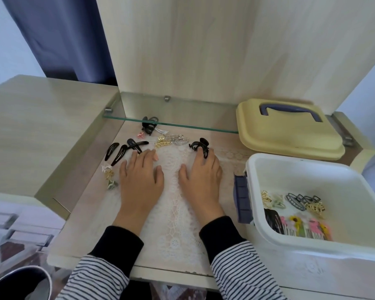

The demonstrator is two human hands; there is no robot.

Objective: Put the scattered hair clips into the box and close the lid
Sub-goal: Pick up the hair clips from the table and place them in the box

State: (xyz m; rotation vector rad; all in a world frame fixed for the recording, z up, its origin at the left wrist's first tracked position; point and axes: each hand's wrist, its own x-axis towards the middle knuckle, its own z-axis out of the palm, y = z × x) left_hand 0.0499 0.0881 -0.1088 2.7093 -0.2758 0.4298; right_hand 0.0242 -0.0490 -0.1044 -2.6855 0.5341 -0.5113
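Striped sleeves (243,276), left hand (140,180), right hand (200,182) flat on lace mat (173,226)

A tall pale wood-grain back panel (182,50) rises behind a recessed vanity surface covered by a white lace cloth (173,224), all in soft, even light. A clear glass shelf with a green edge (178,124) spans the recess near the panel's foot, held by small metal brackets (166,98). To the left lies a raised light wood-grain tabletop (41,126) with a pale sheen. Behind it a dark blue curtain (59,35) hangs against a white wall (0,40). At lower left, white drawer fronts with metal handles (20,232) show, blurred. A grey metal hinge (342,131) sits at the right edge
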